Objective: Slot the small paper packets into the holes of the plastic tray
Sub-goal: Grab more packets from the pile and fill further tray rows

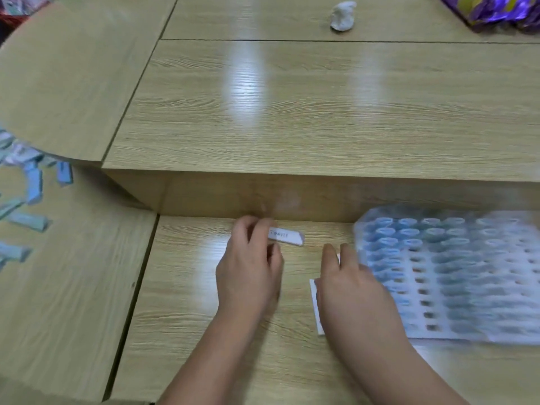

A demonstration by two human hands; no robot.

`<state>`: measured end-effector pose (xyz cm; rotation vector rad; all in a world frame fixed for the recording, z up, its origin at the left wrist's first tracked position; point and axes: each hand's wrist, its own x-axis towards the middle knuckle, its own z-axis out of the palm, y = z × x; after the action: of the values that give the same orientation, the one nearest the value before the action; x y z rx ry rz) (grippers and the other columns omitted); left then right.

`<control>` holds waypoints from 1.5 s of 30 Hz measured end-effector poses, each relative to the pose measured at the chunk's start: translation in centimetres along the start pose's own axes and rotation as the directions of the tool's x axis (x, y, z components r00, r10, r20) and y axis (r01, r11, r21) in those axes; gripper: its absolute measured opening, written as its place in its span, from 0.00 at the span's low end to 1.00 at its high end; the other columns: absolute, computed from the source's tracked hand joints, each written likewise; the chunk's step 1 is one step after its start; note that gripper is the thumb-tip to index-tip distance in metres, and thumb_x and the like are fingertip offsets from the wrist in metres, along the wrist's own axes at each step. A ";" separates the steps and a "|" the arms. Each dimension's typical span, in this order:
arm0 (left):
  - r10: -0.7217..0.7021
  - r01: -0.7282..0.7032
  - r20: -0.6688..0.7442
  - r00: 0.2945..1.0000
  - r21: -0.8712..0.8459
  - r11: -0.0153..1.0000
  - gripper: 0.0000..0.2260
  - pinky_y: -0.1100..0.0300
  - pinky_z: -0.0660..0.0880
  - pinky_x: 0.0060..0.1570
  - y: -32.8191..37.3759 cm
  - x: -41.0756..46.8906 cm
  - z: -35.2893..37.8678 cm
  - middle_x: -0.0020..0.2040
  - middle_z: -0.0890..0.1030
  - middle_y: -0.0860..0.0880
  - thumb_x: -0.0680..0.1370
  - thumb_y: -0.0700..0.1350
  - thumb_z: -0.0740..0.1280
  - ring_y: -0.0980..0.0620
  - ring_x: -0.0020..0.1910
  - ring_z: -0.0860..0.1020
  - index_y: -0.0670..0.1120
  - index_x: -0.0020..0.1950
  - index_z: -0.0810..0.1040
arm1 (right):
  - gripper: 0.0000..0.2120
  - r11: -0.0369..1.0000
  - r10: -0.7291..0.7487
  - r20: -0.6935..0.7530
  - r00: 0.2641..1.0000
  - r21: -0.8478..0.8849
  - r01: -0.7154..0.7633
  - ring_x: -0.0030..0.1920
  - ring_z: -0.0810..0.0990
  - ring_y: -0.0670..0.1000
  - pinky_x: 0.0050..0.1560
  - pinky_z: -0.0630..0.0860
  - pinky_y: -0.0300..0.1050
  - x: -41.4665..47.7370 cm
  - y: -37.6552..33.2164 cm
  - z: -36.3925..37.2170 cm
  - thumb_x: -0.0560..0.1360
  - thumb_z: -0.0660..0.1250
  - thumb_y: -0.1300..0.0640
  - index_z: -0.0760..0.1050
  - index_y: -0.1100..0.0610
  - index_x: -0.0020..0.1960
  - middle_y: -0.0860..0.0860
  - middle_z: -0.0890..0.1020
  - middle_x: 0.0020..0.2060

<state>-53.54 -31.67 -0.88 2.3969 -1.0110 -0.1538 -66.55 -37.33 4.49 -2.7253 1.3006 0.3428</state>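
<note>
Left hand (pixel 248 267) is curled, thumb and fingertips pinching one white packet (pixel 287 236) by its near end. The packet lies roughly level and sticks out toward my right hand (pixel 347 285), with some dark print on its face that I can't read. I can't tell whether it touches the desk (pixel 190 317) or sits just above it.

My right hand lies over the near-left edge of the tray (pixel 455 273), thumb and forefinger reaching forward with a sliver of white showing between them. The rest of its fingers are lost in the blur, so I can't tell whether it grips the tray or only rests on it.

The tray stretches away to the right of that hand, flat on the desk, and it is smeared by motion. Its holes run in rows, and many hold pale blue shapes, clearest in the far-left rows; I can't count them.

Well off to the left of my left hand, loose blue packets (pixel 32 182) are scattered on the desk. Beyond both hands rises a shelf (pixel 292 112), and on its far part sits a white wad (pixel 343 16). A purple bag (pixel 496 10) shows at the far right corner.
</note>
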 end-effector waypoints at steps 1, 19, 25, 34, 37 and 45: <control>0.027 -0.028 0.024 0.999 0.030 0.999 0.15 0.59 0.70 0.35 0.0 0.2 0.0 0.62 0.75 0.49 0.74 0.45 0.72 0.48 0.49 0.80 0.50 0.60 0.79 | 0.22 0.999 0.028 0.019 0.999 -0.023 -0.028 0.36 0.81 0.51 0.27 0.63 0.43 -0.1 -0.2 -0.4 0.67 0.74 0.61 0.73 0.61 0.60 0.54 0.77 0.48; -0.153 0.183 0.103 0.983 -0.454 0.872 0.06 0.68 0.66 0.30 -2.4 -2.8 -6.4 0.32 0.76 0.59 0.81 0.47 0.65 0.59 0.29 0.71 0.56 0.47 0.79 | 0.02 0.694 -0.030 -0.016 0.999 0.719 0.032 0.38 0.77 0.40 0.38 0.74 0.39 0.7 0.6 -1.1 0.76 0.68 0.49 0.76 0.43 0.45 0.40 0.79 0.39; -0.163 0.217 0.144 0.976 -0.665 0.714 0.06 0.62 0.69 0.32 2.3 -3.6 -8.4 0.32 0.76 0.51 0.80 0.47 0.66 0.55 0.31 0.71 0.54 0.44 0.81 | 0.07 0.253 -0.046 0.080 0.996 0.965 -0.066 0.39 0.85 0.55 0.33 0.75 0.59 -1.5 4.4 -5.2 0.78 0.67 0.54 0.75 0.42 0.47 0.49 0.81 0.42; -0.078 0.248 0.250 0.965 -0.778 0.578 0.10 0.67 0.71 0.30 11.2 -5.4 -6.8 0.31 0.77 0.51 0.81 0.42 0.63 0.56 0.29 0.73 0.45 0.42 0.80 | 0.16 0.145 0.019 0.055 0.998 0.988 -0.057 0.40 0.85 0.48 0.36 0.78 0.33 -5.3 14.6 -6.5 0.79 0.65 0.58 0.81 0.39 0.58 0.50 0.85 0.44; -0.050 0.286 0.310 0.949 -0.790 0.543 0.07 0.64 0.73 0.30 13.9 -5.9 -5.5 0.34 0.82 0.48 0.81 0.39 0.64 0.53 0.30 0.76 0.44 0.46 0.81 | 0.17 0.179 0.056 0.049 0.997 0.982 -0.059 0.45 0.85 0.44 0.39 0.73 0.29 -6.4 18.5 -6.1 0.78 0.65 0.65 0.78 0.46 0.61 0.44 0.86 0.44; 0.037 0.378 0.490 0.871 -0.716 0.587 0.02 0.62 0.74 0.32 20.9 -7.3 -2.4 0.45 0.87 0.47 0.83 0.36 0.59 0.49 0.34 0.82 0.40 0.54 0.70 | 0.19 0.445 0.194 -0.080 0.978 0.896 -0.015 0.37 0.78 0.41 0.38 0.70 0.27 -8.5 28.6 -5.5 0.77 0.69 0.58 0.82 0.32 0.52 0.41 0.82 0.39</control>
<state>-71.24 -37.67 11.16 1.5983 -0.6455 -1.0719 -93.14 -49.94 12.04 -1.7502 1.1768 -0.4949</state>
